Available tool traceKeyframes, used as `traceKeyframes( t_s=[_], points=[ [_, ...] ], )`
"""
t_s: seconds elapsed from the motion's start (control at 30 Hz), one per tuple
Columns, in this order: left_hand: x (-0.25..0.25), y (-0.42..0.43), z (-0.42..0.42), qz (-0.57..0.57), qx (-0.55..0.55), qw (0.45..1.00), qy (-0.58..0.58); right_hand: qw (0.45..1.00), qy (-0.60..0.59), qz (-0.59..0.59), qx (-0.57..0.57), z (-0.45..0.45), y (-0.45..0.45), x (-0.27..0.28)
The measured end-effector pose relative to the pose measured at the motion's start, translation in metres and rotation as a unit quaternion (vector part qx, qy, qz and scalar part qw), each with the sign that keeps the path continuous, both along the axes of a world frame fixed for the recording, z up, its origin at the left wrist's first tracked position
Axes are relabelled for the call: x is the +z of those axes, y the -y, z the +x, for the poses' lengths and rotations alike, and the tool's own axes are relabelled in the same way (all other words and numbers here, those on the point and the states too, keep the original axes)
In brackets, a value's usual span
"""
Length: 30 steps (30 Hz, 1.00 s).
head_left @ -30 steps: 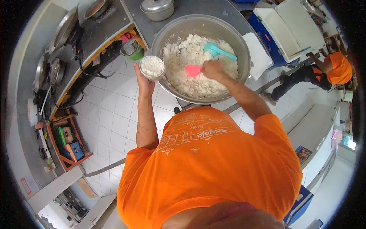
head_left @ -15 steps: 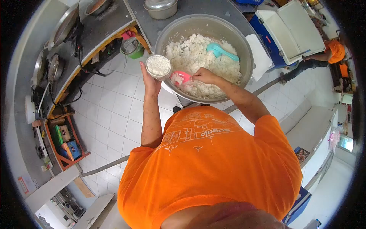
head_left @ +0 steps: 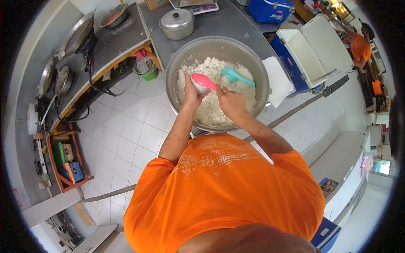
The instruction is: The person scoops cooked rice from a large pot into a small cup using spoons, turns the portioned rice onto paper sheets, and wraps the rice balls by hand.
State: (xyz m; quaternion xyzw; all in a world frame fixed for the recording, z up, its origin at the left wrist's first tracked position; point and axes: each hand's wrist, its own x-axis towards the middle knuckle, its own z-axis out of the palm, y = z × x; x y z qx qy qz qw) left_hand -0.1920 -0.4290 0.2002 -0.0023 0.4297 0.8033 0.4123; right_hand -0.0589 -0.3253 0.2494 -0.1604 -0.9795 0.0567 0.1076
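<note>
A large metal pot [head_left: 170, 76] in front of me holds a mass of white rice [head_left: 215, 110]. My left hand [head_left: 192, 93] is closed around a small bowl [head_left: 202, 90], held over the pot's near-left part. My right hand [head_left: 231, 103] grips the handle of a pink rice paddle [head_left: 202, 79]. The paddle's rounded back faces up and its head lies over the bowl's mouth, hiding most of what is inside. A teal rice paddle [head_left: 238, 77] rests on the rice toward the right, touched by neither hand.
Behind the pot stand a lidded metal pot [head_left: 176, 25] and a scale [head_left: 206, 8]. White paper or cloth [head_left: 278, 84] lies at its right, beside an open cooler [head_left: 301, 52]. Pans [head_left: 78, 36] line the left counter above a green bucket [head_left: 149, 74]. Another person [head_left: 360, 47] is far right.
The bowl has moved right, from the pot's left edge to over the rice. The pink paddle has risen from the rice onto the bowl, turned back side up. The view has shifted slightly.
</note>
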Motion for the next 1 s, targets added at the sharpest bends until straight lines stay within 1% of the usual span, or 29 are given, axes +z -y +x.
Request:
traceKeyframes(
  t_s=[0.03,0.07,0.13,0.17,0.2,0.23,0.27,0.3,0.33,0.37,0.4,0.43,0.47,0.5,0.53,0.57,0.6,0.67,0.7,0.73,0.77,0.8,0.83,0.87,0.9,0.93,0.97,1.0],
  points=[
    [0.003,-0.005,0.005,-0.013,-0.014,1.0,0.018,1.0,-0.011,-0.025,0.001,0.002,-0.003,0.0],
    [0.006,-0.01,0.007,-0.025,-0.026,0.999,0.034,1.0,-0.016,-0.02,0.005,0.003,-0.017,0.004],
    [0.009,-0.013,0.014,-0.041,-0.039,0.997,0.049,0.98,-0.053,-0.187,-0.052,0.013,-0.047,0.029],
    [0.011,-0.016,0.014,-0.02,-0.032,0.999,0.023,0.92,-0.171,-0.349,-0.05,0.011,-0.071,0.005],
    [0.012,-0.021,0.013,0.001,-0.024,1.0,-0.004,0.92,-0.175,-0.347,-0.045,0.007,-0.074,0.01],
    [0.012,-0.025,0.013,0.001,-0.022,1.0,-0.006,0.921,-0.062,-0.383,-0.033,0.007,-0.07,0.014],
    [0.011,-0.03,0.014,-0.002,-0.03,0.999,-0.016,0.908,0.053,-0.416,-0.023,0.01,-0.064,0.015],
    [0.009,-0.034,0.014,-0.006,-0.039,0.999,-0.027,0.92,-0.117,-0.37,0.05,0.009,-0.059,-0.031],
    [0.009,-0.039,0.016,-0.006,-0.047,0.998,-0.037,0.921,-0.116,-0.369,0.05,0.012,-0.064,-0.041],
    [0.014,-0.039,0.021,0.002,-0.046,0.999,-0.005,0.915,-0.093,-0.388,0.058,0.008,-0.074,-0.045],
    [0.011,-0.04,0.022,0.0,-0.043,0.999,-0.006,0.907,-0.067,-0.411,0.062,0.007,-0.08,-0.047],
    [0.004,-0.039,0.025,0.002,-0.037,0.999,0.0,0.854,0.116,-0.505,-0.038,0.008,-0.086,0.007],
    [-0.002,-0.041,0.025,0.007,-0.031,0.999,0.003,0.853,0.116,-0.507,-0.036,0.007,-0.088,-0.006],
    [-0.009,-0.046,0.016,0.01,-0.028,1.0,0.0,0.872,0.064,-0.486,0.0,0.002,-0.093,-0.026],
    [-0.016,-0.052,0.006,-0.012,-0.018,0.998,-0.066,0.886,0.015,-0.462,0.036,0.0,-0.093,-0.025],
    [-0.028,-0.05,0.009,-0.041,-0.012,0.992,-0.122,0.94,-0.001,-0.328,0.09,0.003,-0.084,-0.029],
    [-0.024,-0.045,0.019,-0.045,-0.012,0.992,-0.114,0.939,0.006,-0.332,0.089,0.01,-0.092,-0.021],
    [0.006,-0.036,0.018,-0.019,0.028,0.997,-0.071,0.906,0.069,-0.407,0.095,-0.004,-0.122,-0.007],
    [0.001,-0.031,0.01,-0.031,0.082,0.994,-0.058,0.904,0.071,-0.409,0.1,-0.003,-0.128,-0.01],
    [0.005,-0.021,0.008,-0.033,0.087,0.994,-0.058,0.901,0.178,-0.387,0.083,-0.001,-0.135,-0.015],
    [0.01,-0.011,0.006,0.01,0.107,0.994,-0.028,0.888,0.282,-0.357,0.061,0.001,-0.141,-0.02],
    [0.017,-0.01,0.007,0.054,0.12,0.991,0.001,0.89,0.278,-0.358,0.056,0.01,-0.133,-0.031],
    [0.025,-0.015,0.013,0.055,0.105,0.993,-0.001,0.956,0.157,-0.229,0.098,0.024,-0.111,-0.05],
    [0.033,-0.019,0.023,0.086,0.109,0.99,0.0,0.987,0.035,-0.088,0.131,0.026,-0.095,-0.065],
    [0.035,-0.028,0.029,0.116,0.114,0.987,0.004,0.941,-0.033,-0.327,0.082,0.015,-0.086,-0.074],
    [0.033,-0.044,0.038,0.114,0.098,0.989,0.008,0.832,-0.104,-0.545,0.029,0.004,-0.074,-0.081],
    [0.029,-0.064,0.052,0.059,0.111,0.991,-0.054,0.676,-0.157,-0.719,-0.021,-0.012,-0.059,-0.086],
    [0.025,-0.08,0.066,0.003,0.123,0.985,-0.117,0.479,-0.203,-0.851,-0.068,-0.018,-0.05,-0.09]
  ],
)
